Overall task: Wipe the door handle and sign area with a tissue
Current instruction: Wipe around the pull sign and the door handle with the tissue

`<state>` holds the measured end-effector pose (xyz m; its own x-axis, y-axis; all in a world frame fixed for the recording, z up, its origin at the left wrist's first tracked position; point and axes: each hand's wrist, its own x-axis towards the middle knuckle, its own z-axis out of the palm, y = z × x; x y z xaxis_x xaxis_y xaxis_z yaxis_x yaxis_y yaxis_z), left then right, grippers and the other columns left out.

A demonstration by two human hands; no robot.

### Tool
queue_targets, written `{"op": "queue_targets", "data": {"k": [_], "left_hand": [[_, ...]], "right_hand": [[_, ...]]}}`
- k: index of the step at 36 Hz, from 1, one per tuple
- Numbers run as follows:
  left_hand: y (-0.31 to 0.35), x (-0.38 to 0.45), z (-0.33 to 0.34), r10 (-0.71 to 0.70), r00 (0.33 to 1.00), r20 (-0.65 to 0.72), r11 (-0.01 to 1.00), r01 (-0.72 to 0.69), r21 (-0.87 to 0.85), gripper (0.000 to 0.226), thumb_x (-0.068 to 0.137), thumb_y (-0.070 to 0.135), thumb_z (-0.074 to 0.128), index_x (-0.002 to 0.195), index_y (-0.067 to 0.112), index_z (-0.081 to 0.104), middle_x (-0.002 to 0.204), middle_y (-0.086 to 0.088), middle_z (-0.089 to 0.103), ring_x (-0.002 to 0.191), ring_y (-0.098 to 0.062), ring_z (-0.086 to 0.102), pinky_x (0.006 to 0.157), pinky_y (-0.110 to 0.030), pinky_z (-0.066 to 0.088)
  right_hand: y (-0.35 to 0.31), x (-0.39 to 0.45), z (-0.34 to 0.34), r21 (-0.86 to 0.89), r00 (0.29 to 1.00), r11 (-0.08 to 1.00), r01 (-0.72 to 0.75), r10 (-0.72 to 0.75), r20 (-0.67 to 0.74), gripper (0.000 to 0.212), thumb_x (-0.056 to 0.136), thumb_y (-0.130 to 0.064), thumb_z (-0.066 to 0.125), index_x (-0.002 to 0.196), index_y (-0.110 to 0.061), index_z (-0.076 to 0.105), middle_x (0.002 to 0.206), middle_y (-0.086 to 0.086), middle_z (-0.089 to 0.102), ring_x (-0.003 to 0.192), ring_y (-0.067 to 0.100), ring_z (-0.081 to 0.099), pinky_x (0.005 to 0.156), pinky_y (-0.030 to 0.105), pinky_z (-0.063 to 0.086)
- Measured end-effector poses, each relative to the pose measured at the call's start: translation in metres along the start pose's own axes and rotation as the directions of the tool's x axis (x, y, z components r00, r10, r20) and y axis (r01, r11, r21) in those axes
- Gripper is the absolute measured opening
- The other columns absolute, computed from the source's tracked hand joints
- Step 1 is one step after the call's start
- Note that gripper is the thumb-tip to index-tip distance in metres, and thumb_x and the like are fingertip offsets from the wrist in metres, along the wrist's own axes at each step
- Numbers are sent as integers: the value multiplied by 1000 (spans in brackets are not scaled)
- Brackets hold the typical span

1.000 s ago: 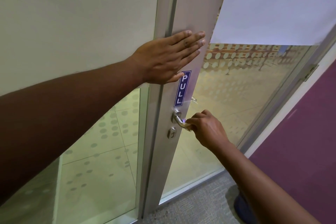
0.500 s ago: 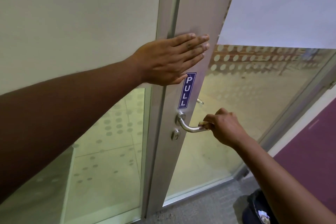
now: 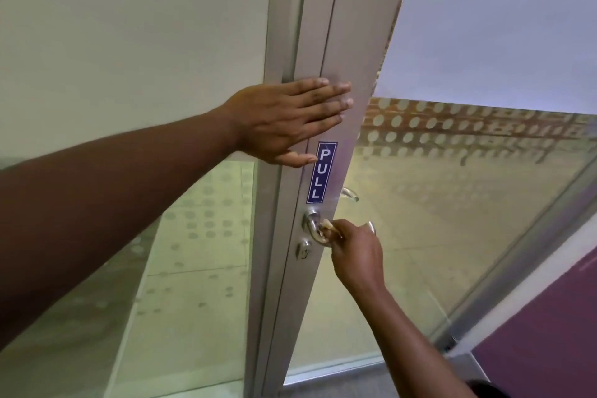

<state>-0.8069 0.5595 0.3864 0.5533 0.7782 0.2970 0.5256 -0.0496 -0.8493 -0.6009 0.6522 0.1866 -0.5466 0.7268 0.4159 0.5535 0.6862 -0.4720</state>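
Observation:
A silver lever door handle (image 3: 312, 227) sits on the grey metal door frame (image 3: 352, 42), under a blue vertical PULL sign (image 3: 321, 172). My right hand (image 3: 355, 252) is closed around the handle near its base, pinching a small pale tissue (image 3: 327, 225) against the metal. My left hand (image 3: 290, 121) lies flat on the frame above the sign, fingers straight and together, thumb tip touching the sign's top left corner. A round keyhole (image 3: 303, 249) is just below the handle.
Frosted glass with a dot pattern (image 3: 452, 187) fills the door to the right, and a second handle (image 3: 350, 193) shows through it. A glass side panel (image 3: 181, 268) stands at left. Grey carpet (image 3: 339, 380) and a purple wall (image 3: 549, 333) lie at lower right.
My right hand slid with the tissue from the handle's outer end back toward its base by the frame. My left hand stayed flat above the sign.

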Motion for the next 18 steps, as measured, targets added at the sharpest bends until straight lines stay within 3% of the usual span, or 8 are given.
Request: {"op": "queue_targets", "data": {"k": [2, 4, 6, 7, 10, 13, 18], "left_hand": [[0, 0, -3, 0, 1000, 12, 1000, 0, -4, 82, 105, 60, 16, 156, -4, 30, 166, -25, 18, 157, -37, 10, 128, -49, 16], [-1, -2, -5, -4, 1000, 26, 1000, 4, -3, 82, 105, 60, 16, 156, -3, 32, 166, -24, 19, 158, -37, 10, 128, -49, 16], [-1, -2, -7, -5, 1000, 31, 1000, 5, 2, 81, 105, 58, 16, 155, -2, 34, 166, -24, 21, 157, -37, 12, 127, -49, 16], [-1, -2, -8, -7, 999, 37, 1000, 7, 2, 80, 104, 58, 14, 155, 0, 34, 166, -23, 21, 157, -36, 12, 127, -49, 16], [-1, -1, -13, -29, 999, 38, 999, 30, -21, 80, 103, 58, 10, 156, 3, 34, 166, -21, 21, 157, -35, 12, 128, -47, 14], [1, 0, -18, -69, 997, 18, 995, 70, -65, 81, 103, 59, 10, 155, 2, 36, 166, -21, 22, 157, -34, 13, 128, -46, 12], [11, 3, -21, -104, 995, -9, 980, 101, -170, 80, 104, 59, 10, 157, 3, 31, 165, -17, 15, 157, -31, 11, 128, -46, 12]], "right_hand": [[4, 0, -6, 201, 997, 978, -58, 65, -29, 14, 96, -30, 61, 90, -23, 72, 62, -1, 65, 59, 18, 54, 114, 41, 34], [7, 2, -15, 271, 995, 959, -77, 92, -43, 17, 95, -37, 61, 90, -25, 72, 63, -1, 65, 59, 17, 56, 89, 27, 48], [10, 3, -25, 288, 994, 954, -85, 101, -41, 15, 94, -36, 63, 91, -25, 73, 65, -4, 65, 61, 12, 56, 61, 17, 41], [12, 4, -30, 295, 993, 952, -88, 106, -47, 15, 94, -35, 64, 91, -25, 74, 66, -5, 65, 63, 9, 56, 56, 16, 38], [18, 4, -43, 259, 990, 960, -103, 125, -72, 15, 94, -35, 64, 92, -24, 74, 72, -8, 69, 67, 5, 59, 60, 18, 41], [22, 0, -55, 195, 986, 974, -114, 134, -95, 16, 94, -35, 64, 93, -23, 74, 79, -6, 73, 72, 12, 63, 66, 29, 47], [29, -1, -68, 126, 978, 981, -149, 165, -129, 14, 94, -31, 64, 90, -21, 72, 77, -4, 71, 68, 16, 58, 59, 27, 35]]}}
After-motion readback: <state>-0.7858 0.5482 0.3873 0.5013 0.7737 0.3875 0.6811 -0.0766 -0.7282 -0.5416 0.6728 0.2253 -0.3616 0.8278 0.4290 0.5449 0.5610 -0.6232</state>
